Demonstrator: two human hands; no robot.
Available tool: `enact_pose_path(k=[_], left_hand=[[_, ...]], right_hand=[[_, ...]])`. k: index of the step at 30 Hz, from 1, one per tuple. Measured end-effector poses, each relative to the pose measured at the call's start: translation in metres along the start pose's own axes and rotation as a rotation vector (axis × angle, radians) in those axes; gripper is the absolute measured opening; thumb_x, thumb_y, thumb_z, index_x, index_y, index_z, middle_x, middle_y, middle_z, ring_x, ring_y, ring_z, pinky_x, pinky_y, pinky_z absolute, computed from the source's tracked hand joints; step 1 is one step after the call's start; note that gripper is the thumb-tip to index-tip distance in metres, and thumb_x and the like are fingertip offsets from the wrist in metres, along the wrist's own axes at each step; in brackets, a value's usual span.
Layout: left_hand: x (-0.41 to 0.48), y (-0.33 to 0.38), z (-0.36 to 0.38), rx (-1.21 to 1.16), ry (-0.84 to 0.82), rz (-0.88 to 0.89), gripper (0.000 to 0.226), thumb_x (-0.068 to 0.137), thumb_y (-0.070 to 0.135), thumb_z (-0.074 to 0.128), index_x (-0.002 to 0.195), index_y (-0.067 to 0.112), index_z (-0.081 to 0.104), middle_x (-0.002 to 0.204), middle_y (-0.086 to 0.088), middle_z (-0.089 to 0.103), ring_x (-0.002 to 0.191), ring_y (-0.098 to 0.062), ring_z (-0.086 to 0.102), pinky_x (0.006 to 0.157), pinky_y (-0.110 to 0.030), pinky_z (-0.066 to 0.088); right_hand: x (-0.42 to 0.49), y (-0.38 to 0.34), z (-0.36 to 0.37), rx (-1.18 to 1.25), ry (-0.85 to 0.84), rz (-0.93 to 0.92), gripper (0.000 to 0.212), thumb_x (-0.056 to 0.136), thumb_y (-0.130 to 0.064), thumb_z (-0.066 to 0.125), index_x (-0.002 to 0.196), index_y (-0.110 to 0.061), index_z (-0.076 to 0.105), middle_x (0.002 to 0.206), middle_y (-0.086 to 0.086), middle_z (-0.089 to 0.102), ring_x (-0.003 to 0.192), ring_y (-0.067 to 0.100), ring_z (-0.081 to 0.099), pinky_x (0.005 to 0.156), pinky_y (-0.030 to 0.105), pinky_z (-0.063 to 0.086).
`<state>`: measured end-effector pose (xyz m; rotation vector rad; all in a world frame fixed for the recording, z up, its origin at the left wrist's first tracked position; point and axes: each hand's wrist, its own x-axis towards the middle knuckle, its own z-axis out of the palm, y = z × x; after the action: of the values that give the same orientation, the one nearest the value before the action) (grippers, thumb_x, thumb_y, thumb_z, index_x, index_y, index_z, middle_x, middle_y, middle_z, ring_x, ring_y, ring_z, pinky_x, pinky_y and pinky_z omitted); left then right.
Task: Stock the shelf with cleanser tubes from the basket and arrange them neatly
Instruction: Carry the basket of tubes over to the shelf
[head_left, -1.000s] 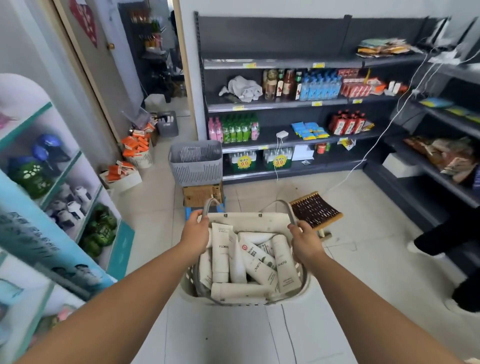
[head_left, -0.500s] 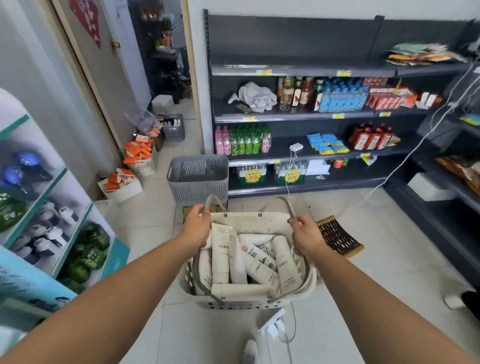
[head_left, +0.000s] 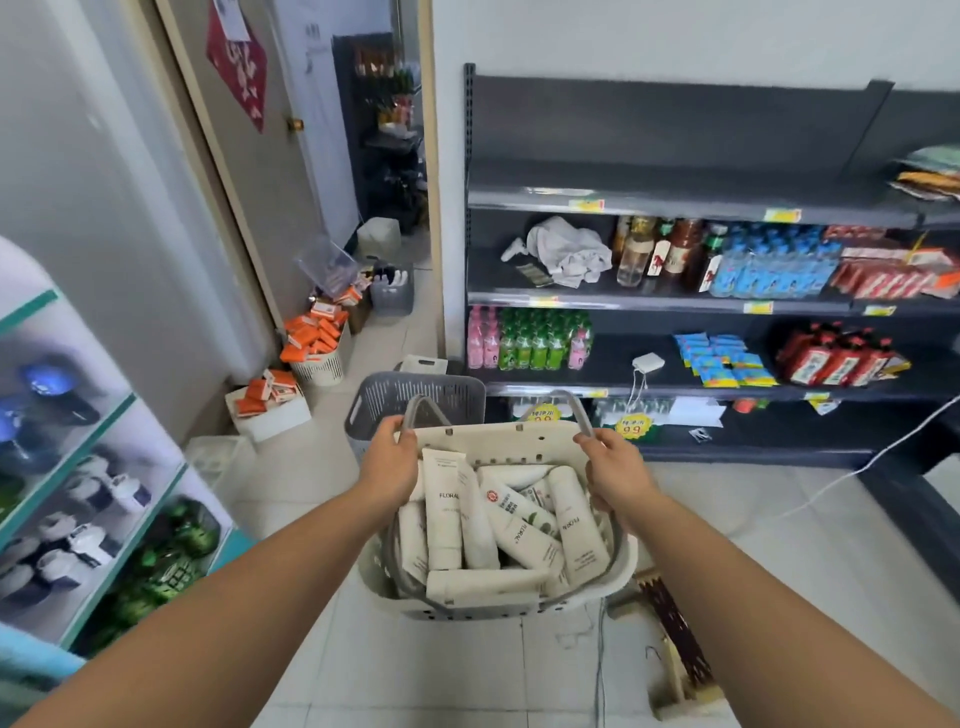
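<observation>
I carry a cream plastic basket in front of me, above the tiled floor. Several white cleanser tubes lie jumbled inside it, some marked FLORAL. My left hand grips the basket's left side at the grey handle. My right hand grips the right side by the other handle. The dark grey shelf unit stands ahead and to the right; its top shelf is mostly bare.
An empty grey basket stands on the floor just beyond mine. Orange boxes pile by the open doorway at left. A display cabinet lines the left side. A wooden stool and a white cable lie on the floor at right.
I have moved closer to the shelf unit and turned slightly left. The basket has stayed in both hands and sits higher against the grey basket. The stool now lies behind, at lower right.
</observation>
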<state>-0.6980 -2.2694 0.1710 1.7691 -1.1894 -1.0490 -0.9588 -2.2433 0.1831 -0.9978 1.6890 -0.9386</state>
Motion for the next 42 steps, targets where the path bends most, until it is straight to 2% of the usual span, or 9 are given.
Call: enact_pose_path(k=[2,3,5,17,21,23,26,32,42], left_hand=[[0.029,0.016,0.001,-0.030,0.026,0.009,0.026,0.102,0.027,0.035,0.122,0.017,0.048,0.095,-0.028,0.060,0.082,-0.047,0.060,0.067,-0.052,0.051],[0.043,0.023,0.002,-0.057,0.032,-0.003,0.025,0.102,0.025,0.035,0.121,0.016,0.048,0.081,-0.019,0.056,0.064,-0.037,0.055,0.053,-0.040,0.046],[0.072,0.032,0.006,-0.098,0.043,-0.031,0.022,0.102,0.024,0.034,0.118,0.017,0.048,0.069,-0.007,0.046,0.051,-0.020,0.040,0.042,-0.025,0.031],[0.249,0.076,0.001,-0.144,0.117,-0.053,0.035,0.100,0.023,0.035,0.134,0.023,0.043,0.074,-0.006,0.048,0.054,-0.021,0.043,0.045,-0.024,0.033],[0.283,0.082,-0.005,-0.156,0.139,-0.063,0.036,0.101,0.027,0.035,0.136,0.025,0.040,0.109,-0.027,0.060,0.082,-0.039,0.060,0.059,-0.040,0.051],[0.301,0.082,-0.007,-0.177,0.146,-0.079,0.035,0.101,0.025,0.034,0.135,0.025,0.041,0.091,-0.021,0.057,0.062,-0.026,0.049,0.044,-0.025,0.038],[0.325,0.079,-0.005,-0.204,0.166,-0.135,0.033,0.101,0.023,0.033,0.132,0.020,0.043,0.069,-0.006,0.042,0.049,-0.017,0.034,0.039,-0.019,0.026],[0.354,0.069,0.005,-0.291,0.258,-0.247,0.033,0.100,0.021,0.032,0.131,0.022,0.042,0.065,-0.005,0.037,0.048,-0.015,0.030,0.038,-0.017,0.023],[0.367,0.067,0.031,-0.430,0.615,-0.388,0.032,0.099,0.028,0.035,0.130,0.024,0.043,0.065,-0.002,0.042,0.046,-0.018,0.036,0.039,-0.020,0.029]], right_hand=[[0.030,-0.021,0.002,-0.005,0.001,-0.020,0.018,0.102,-0.027,0.044,0.108,-0.016,0.057,0.059,0.003,0.036,0.044,0.014,0.028,0.039,0.022,0.025],[0.045,-0.031,0.004,-0.014,-0.006,-0.029,0.018,0.102,-0.026,0.044,0.107,-0.015,0.057,0.059,0.003,0.036,0.044,0.014,0.028,0.039,0.023,0.025],[0.074,-0.047,0.009,-0.022,-0.027,-0.036,0.018,0.102,-0.026,0.044,0.107,-0.015,0.058,0.057,0.004,0.037,0.044,0.015,0.027,0.040,0.023,0.025],[0.241,-0.126,0.072,-0.004,-0.063,-0.069,0.022,0.102,-0.025,0.044,0.118,-0.015,0.057,0.056,0.001,0.037,0.039,0.011,0.025,0.037,0.022,0.023],[0.273,-0.146,0.086,-0.023,-0.066,-0.095,0.021,0.102,-0.026,0.043,0.116,-0.017,0.057,0.057,0.002,0.037,0.041,0.012,0.026,0.037,0.023,0.023],[0.293,-0.154,0.095,-0.034,-0.086,-0.108,0.022,0.102,-0.026,0.043,0.116,-0.016,0.057,0.057,0.002,0.037,0.040,0.012,0.026,0.036,0.023,0.023],[0.324,-0.161,0.107,-0.080,-0.125,-0.121,0.023,0.102,-0.026,0.044,0.116,-0.015,0.058,0.058,0.003,0.039,0.039,0.012,0.028,0.037,0.021,0.024],[0.393,-0.167,0.128,-0.183,-0.251,-0.162,0.021,0.102,-0.025,0.045,0.111,-0.014,0.059,0.060,0.001,0.044,0.042,0.012,0.035,0.041,0.024,0.027],[0.497,-0.201,0.169,-0.364,-0.530,-0.335,0.017,0.100,-0.033,0.048,0.103,-0.022,0.061,0.061,-0.007,0.046,0.053,0.009,0.039,0.051,0.026,0.028]])
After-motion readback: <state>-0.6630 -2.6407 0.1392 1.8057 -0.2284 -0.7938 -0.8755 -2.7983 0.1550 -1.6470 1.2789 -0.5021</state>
